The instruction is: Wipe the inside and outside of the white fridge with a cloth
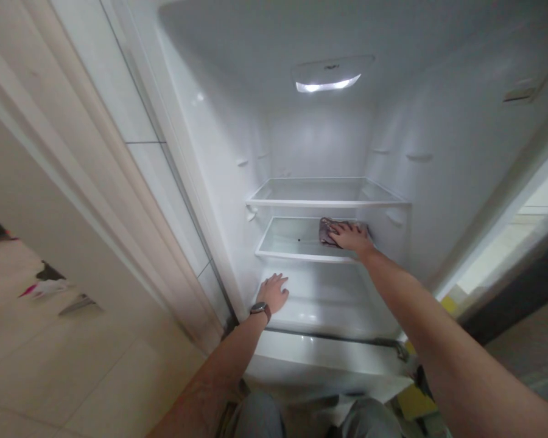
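Inside an open fridge [219, 182], my right hand [349, 236] lies with fingers spread on a folded brownish-purple cloth [327, 232]. The cloth is pressed flat on the right part of the lower glass shelf [283, 234]. A small dark spot shows on that shelf, left of the cloth. My left hand [273, 293], with a watch [259, 308] on its wrist, leans at the left of the fridge's bottom surface [319, 289]. Its fingers are apart and hold nothing.
An upper glass shelf [324, 191] sits above my right hand. A lit lamp [329, 85] is in the fridge's ceiling. Small shelf ledges stick out of both side walls. A door frame [95, 158] stands at the left, and a white bag-like thing [50, 288] lies on the floor.
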Tool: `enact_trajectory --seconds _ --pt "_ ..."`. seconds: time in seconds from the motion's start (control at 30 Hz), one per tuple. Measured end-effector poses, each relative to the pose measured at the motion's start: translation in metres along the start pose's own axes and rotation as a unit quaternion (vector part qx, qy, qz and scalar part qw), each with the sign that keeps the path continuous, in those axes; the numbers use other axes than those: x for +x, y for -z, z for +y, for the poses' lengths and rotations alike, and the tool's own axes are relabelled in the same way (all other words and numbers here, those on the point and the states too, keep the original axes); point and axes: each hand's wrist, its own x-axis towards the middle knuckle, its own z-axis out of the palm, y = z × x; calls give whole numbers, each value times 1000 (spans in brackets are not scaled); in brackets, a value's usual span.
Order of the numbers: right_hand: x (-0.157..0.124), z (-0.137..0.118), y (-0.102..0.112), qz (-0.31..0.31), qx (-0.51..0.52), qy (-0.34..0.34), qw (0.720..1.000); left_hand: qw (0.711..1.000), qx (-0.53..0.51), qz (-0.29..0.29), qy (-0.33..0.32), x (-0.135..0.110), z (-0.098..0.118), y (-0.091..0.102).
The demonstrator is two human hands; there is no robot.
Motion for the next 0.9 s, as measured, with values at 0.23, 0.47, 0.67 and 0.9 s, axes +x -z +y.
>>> enact_trajectory --seconds 0.23,0.47,0.67,0.9 --pt "54 -32 -8 -9 -7 -60 998 1000 -9 2 -6 -4 4 2" --pt "86 -136 -15 -48 5 23 999 1000 -13 8 -13 -9 8 8" --pt "76 -213 -14 -59 10 87 994 1000 -16 4 -19 -11 7 11" --pt "74 -202 -17 -71 27 139 987 1000 -17 -17 4 -8 6 10"
